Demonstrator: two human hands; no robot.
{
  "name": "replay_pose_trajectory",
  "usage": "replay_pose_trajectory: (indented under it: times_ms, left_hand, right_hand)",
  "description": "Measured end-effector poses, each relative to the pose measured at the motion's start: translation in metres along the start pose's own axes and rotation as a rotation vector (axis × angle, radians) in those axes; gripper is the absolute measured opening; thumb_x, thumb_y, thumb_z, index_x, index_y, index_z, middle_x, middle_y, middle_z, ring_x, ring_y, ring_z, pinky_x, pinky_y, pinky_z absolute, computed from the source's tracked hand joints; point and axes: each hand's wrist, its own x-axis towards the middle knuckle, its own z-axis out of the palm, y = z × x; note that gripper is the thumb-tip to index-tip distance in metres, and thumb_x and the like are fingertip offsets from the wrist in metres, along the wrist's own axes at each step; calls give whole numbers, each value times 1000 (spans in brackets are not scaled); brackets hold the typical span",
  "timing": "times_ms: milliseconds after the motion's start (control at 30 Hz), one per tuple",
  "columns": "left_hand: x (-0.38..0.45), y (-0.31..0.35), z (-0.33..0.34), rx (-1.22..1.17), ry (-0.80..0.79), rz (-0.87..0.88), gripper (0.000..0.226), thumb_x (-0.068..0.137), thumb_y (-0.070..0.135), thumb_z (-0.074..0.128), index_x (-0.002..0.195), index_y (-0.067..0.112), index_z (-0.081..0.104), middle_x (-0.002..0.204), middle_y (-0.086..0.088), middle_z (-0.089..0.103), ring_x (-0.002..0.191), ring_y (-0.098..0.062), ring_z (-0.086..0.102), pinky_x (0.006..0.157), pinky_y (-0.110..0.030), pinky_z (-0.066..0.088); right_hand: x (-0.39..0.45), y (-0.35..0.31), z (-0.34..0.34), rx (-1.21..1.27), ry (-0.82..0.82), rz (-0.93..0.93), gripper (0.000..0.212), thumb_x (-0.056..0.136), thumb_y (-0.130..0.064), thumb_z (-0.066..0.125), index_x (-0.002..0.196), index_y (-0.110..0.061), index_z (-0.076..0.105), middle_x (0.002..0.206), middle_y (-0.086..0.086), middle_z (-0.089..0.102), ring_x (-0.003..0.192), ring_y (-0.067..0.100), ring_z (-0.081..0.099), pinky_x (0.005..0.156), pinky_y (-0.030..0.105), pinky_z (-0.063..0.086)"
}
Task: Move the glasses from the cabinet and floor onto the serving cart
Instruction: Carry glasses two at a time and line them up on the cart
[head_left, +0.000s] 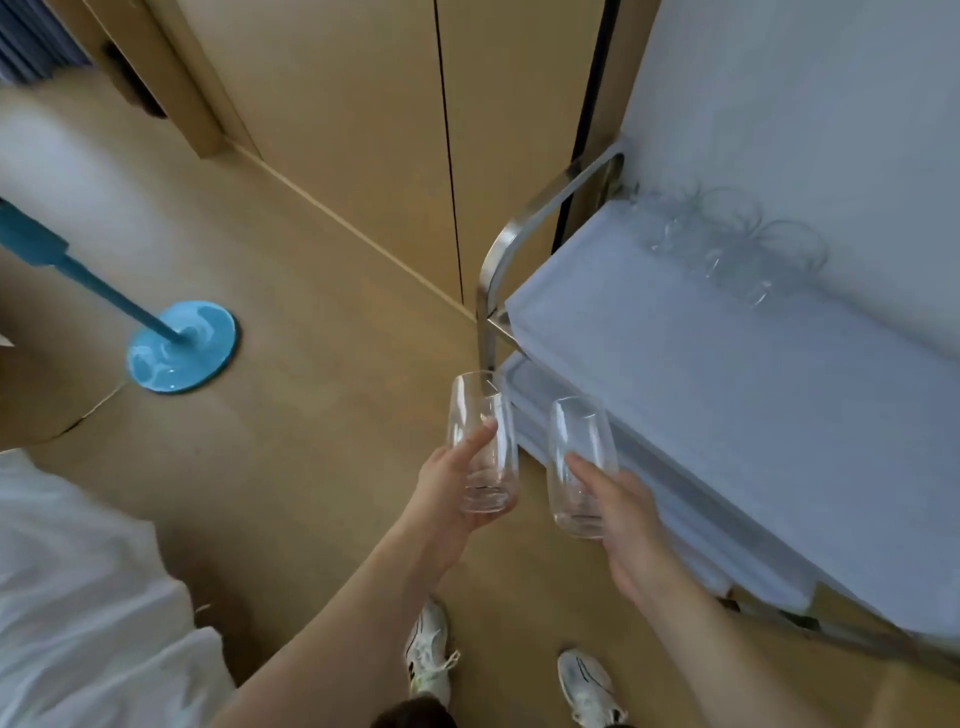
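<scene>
Left hand (457, 483) and right hand (618, 504) each wrap a tall glass (480, 441), (579, 462) low near its base — light, slick, breakable, so a firm wrap below mid-height suits.

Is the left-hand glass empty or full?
Empty: the glass in the left hand is clear through, with no liquid line.
</scene>
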Motion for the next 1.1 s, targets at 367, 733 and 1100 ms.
replay_pose_trajectory:
  times_ms: [367,733,1100]
  left_hand:
    - [106,-40,-59,88,-31,-195,86,63,48,94,130,6,59,81,-9,41,67,-23,42,86,-47,54]
    - [242,-139,-43,275,-195,-55,67,71,51,87,115,8,60,84,-11,51,67,-24,58,81,-42,54]
    - [328,-171,11,357,-471,219,71,82,44,78,134,0,55,103,-16,60,88,-30,62,87,-49,58]
  right_hand:
    - [48,87,15,97,162,124,34,83,-34,79,110,-14,72,85,9,77,69,29,70,62,33,58]
    - [153,180,-63,65,275,-101,35,78,-39,84,102,-17,73,78,-3,73,80,27,74,70,44,63]
    - [262,214,-128,117,311,-486,31,77,-35,85,99,-18,71,83,9,66,75,30,68,58,34,56]
